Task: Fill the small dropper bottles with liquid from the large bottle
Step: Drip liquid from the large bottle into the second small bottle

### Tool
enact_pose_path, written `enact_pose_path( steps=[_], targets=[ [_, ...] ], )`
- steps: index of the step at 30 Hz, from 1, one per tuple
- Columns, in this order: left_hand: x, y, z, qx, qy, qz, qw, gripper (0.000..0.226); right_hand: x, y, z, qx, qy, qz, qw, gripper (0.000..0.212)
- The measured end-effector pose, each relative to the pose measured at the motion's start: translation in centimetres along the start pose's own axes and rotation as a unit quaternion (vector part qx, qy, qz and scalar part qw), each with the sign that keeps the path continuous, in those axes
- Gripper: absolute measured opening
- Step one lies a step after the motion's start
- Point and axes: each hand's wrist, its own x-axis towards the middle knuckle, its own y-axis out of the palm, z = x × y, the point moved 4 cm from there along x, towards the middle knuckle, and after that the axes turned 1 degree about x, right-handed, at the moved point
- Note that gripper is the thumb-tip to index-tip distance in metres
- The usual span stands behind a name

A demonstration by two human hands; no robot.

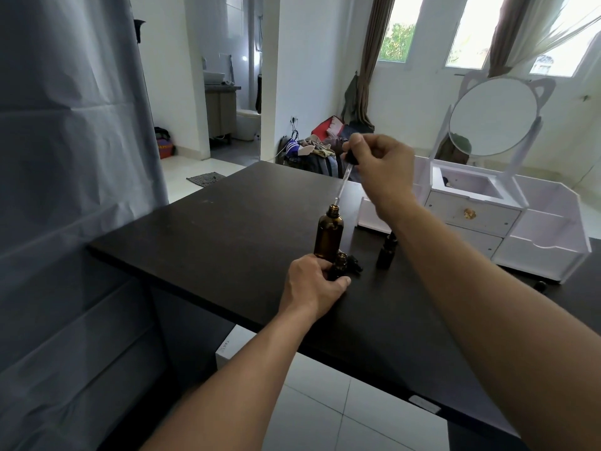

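The right hand [380,164] is pinching the black bulb of a dropper [345,177] between thumb and fingers, holding it raised and tilted so that its glass tip is hanging just above the open mouth of the large bottle [328,236]. That amber bottle is standing upright on the table [211,236], near the middle of its width. Just in front of it, the left hand [313,284] is gripping a small dropper bottle [338,266], fingers and thumb curling round its lower body while its open neck is showing above them. A black cap [355,265] is lying on the surface, touching or almost touching the right side of that small bottle. A second small bottle [387,252], capped and upright, is standing further right, partly hidden behind the right forearm.

The table is dark, matte and flat. At its far right a white vanity organiser [527,229] with drawers is sitting, carrying a round mirror [493,115] with cat ears. Beyond the far edge, a heap of clothes [315,148] is lying on the floor against a white wall. Windows with brown curtains [374,56] are letting in daylight at the far right. At the far left a doorway is opening onto a bathroom [234,102]. A grey sheet [71,190] is hanging along the left side. White floor tiles [341,415] are showing near the bottom.
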Motion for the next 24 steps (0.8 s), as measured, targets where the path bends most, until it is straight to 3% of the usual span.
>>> enact_pose_path(
  steps=[8,24],
  targets=[
    [-0.1,0.0,-0.1,-0.01,0.021,-0.001,1.0,0.03,-0.3,-2.0,2.9,0.03,-0.016,-0.009,0.999,0.018],
    [0.2,0.4,0.2,0.01,-0.003,-0.006,1.0,0.032,-5.7,-2.0,-1.3,-0.024,0.026,0.056,0.998,0.016]
  ],
)
